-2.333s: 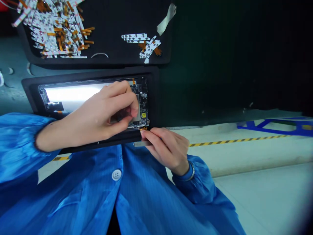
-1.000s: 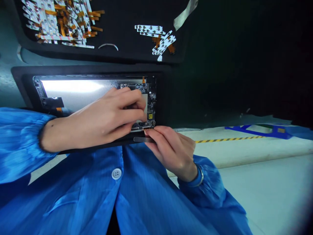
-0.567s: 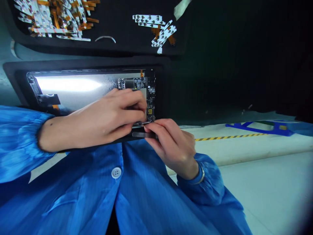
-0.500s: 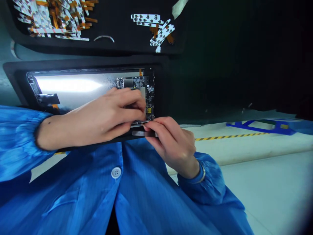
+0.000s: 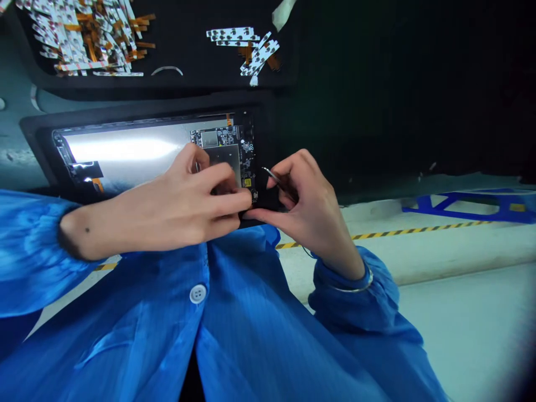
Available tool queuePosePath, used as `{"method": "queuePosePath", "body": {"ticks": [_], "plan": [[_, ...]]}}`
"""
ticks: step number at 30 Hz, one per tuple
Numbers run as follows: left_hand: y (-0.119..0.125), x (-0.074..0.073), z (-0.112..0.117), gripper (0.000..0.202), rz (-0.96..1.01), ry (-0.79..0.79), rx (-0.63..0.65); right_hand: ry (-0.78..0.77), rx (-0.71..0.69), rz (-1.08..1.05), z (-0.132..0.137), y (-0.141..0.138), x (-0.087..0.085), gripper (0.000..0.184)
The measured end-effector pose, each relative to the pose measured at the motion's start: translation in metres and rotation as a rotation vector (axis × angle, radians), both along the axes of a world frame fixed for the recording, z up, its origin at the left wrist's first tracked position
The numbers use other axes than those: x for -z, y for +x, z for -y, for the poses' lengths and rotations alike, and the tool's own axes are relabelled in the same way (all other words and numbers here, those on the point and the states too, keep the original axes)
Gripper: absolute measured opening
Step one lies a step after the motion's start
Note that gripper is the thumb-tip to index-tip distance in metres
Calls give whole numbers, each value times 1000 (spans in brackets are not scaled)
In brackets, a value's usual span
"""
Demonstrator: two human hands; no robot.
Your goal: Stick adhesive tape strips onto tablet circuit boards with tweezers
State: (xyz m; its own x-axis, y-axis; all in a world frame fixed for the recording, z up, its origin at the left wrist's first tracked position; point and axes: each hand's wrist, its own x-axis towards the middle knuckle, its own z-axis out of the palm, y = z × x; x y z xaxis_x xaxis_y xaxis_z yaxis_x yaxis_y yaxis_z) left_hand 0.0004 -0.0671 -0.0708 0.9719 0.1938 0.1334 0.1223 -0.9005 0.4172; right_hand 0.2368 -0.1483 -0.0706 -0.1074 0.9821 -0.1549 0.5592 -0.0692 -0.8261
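Lifted off the lower edge of the board since the earlier frame: R hand [image 5: 312, 215], w/ tweezers [image 5: 278, 182] now angled up and away. Tweezers are clamped between R thumb and fingers, tips held just beside the right edge of the PCB [image 5: 247, 162], no contact seen. L hand [image 5: 196, 195] is kept over the PCB, its fingers [image 5: 221, 180] bunched together on or just above the metal shield [image 5: 221, 159]; whether anything is pinched there can't be told, as it's hidden by the fingers.

PCB is seated at the right end of a display panel [image 5: 121, 151], both laid in a black tray [image 5: 37, 131] in front of the smock. Further up, a second black tray [image 5: 188, 56] is loaded w/ a large pile of flex strips [image 5: 92, 44], orange tails showing, and a smaller pile of flex strips [image 5: 247, 50] off to its right. Blue ESD smock [image 5: 125, 335] is worn, its cuffs closed at both wrists. Yellow-black hazard tape [image 5: 419, 229] and a blue frame [image 5: 464, 204] are seen on the floor at right.
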Motion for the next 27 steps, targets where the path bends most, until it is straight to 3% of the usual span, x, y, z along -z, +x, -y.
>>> {"method": "queuePosePath", "body": {"ticks": [3,8,11,16,22,27], "plan": [[-10,-5,-7,34,23,9,-72,-136,45,-166,0,5,0,51],[-25,-7,-27,34,30,90,-433,-207,187,-303,8,8,3,40],[-21,-5,-33,27,41,74,-450,-132,213,-288,11,8,8,33],[-5,-4,-37,16,50,51,-590,-43,216,-249,11,13,13,25],[1,-4,-36,23,13,89,-585,11,279,-204,18,23,14,23],[4,5,-31,25,-63,96,-603,16,266,-214,17,24,17,20]]}}
